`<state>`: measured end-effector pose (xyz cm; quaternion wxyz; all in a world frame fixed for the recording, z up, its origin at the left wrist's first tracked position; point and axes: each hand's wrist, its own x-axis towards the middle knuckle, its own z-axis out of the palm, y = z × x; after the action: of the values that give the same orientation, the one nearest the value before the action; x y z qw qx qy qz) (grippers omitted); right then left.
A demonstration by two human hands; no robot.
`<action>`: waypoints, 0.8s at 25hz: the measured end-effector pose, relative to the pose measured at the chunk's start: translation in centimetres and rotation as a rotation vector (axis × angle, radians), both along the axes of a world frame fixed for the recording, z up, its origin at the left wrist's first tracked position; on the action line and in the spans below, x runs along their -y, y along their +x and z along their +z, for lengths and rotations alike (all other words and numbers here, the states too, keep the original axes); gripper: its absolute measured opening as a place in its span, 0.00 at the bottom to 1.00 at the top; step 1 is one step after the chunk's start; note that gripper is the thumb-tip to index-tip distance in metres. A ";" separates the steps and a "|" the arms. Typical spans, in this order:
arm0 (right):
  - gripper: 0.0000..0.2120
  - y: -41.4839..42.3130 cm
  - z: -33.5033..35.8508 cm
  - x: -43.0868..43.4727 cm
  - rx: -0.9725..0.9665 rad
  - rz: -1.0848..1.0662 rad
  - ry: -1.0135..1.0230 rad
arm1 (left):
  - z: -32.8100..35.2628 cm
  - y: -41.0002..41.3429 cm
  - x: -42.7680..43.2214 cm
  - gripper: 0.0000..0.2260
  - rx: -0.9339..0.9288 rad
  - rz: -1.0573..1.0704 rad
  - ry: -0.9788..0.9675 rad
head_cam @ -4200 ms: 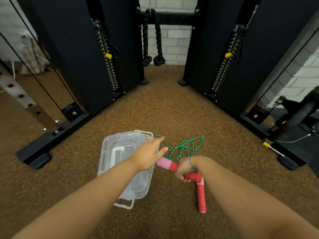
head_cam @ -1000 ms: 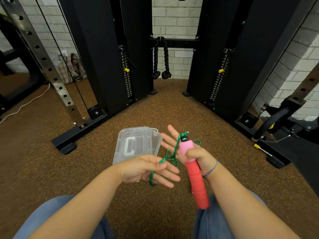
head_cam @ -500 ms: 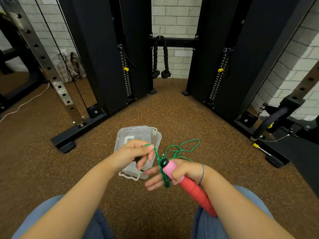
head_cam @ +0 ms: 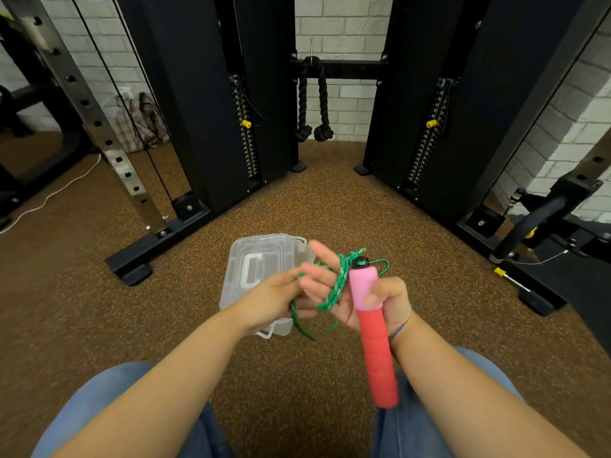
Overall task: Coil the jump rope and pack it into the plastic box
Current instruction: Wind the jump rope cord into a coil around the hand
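My right hand [head_cam: 367, 300] grips the jump rope's pink-and-red handle [head_cam: 372, 328] upright, thumb across it, fingers stretched out to the left. Several turns of the green cord [head_cam: 337, 285] lie wound around those fingers. My left hand [head_cam: 281, 295] pinches the cord just left of them, and a loose loop hangs below. The clear plastic box [head_cam: 261, 259] with its lid on sits on the floor behind my hands, partly hidden by them. The rope's second handle is out of sight.
Brown speckled rubber floor all around. Black cable-machine columns [head_cam: 205, 104] stand left and right ahead, with a base foot [head_cam: 132, 269] at the left. A black tricep rope [head_cam: 312, 104] hangs in the middle. A bench frame [head_cam: 542, 223] stands at the right. My knees are at the bottom.
The right hand has lifted the handle back upright with fingers spread. The left hand has brought the cord around them again, adding a turn. Earlier the rope lay on the floor.
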<state>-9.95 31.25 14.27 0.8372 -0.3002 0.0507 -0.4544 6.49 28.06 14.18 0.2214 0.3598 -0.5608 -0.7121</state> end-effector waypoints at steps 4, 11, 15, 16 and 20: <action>0.47 -0.6 -0.9 1.0 0.044 -0.114 0.061 | -0.9 -0.5 -0.8 0.10 0.115 -0.150 -0.002; 0.53 -0.7 -1.5 2.3 -0.029 -0.478 0.189 | -1.0 -1.0 -0.8 0.12 0.269 -0.277 -0.160; 0.55 -1.1 -1.5 2.3 -0.082 -0.480 0.260 | -1.0 -0.9 -0.6 0.11 0.345 -0.317 -0.187; 0.55 -1.2 -1.5 2.3 -0.105 -0.475 0.271 | -1.0 -0.8 -0.5 0.09 0.357 -0.306 -0.196; 0.54 -1.7 -1.5 2.5 -0.190 -0.425 0.274 | -0.7 -0.6 -0.1 0.05 0.345 -0.219 -0.236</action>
<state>-11.60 28.72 12.81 0.7472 -0.2081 0.2521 -0.5786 5.86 28.19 13.53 0.0840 0.3849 -0.7054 -0.5892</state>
